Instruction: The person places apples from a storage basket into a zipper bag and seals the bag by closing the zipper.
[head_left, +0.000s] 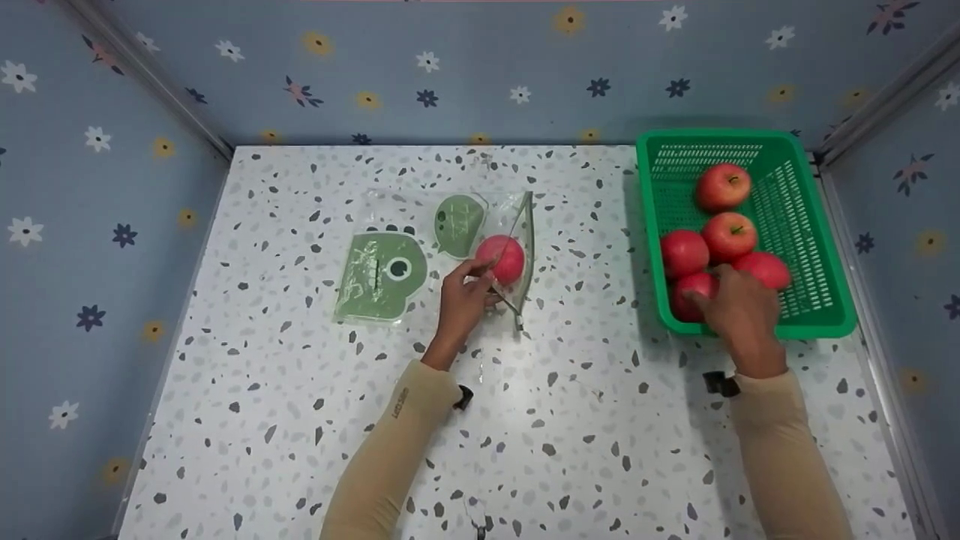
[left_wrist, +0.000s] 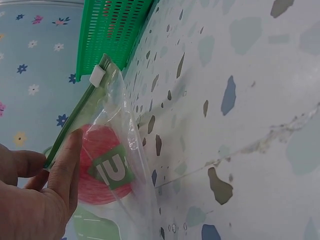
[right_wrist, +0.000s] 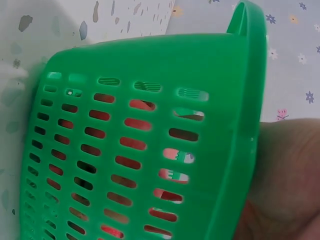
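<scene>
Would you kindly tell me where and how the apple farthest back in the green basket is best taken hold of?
I'd grip the farthest apple by its left and right flanks, coming from above. It is round, its stem faces up, the green basket is open-topped, and there seems to be finger room at both sides, while another apple sits close in front.

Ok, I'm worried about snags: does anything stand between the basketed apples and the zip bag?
The green basket's left wall does; beyond it, nothing visible blocks the way to the zip bag, though an apple already inside lies near its zip edge.
</scene>
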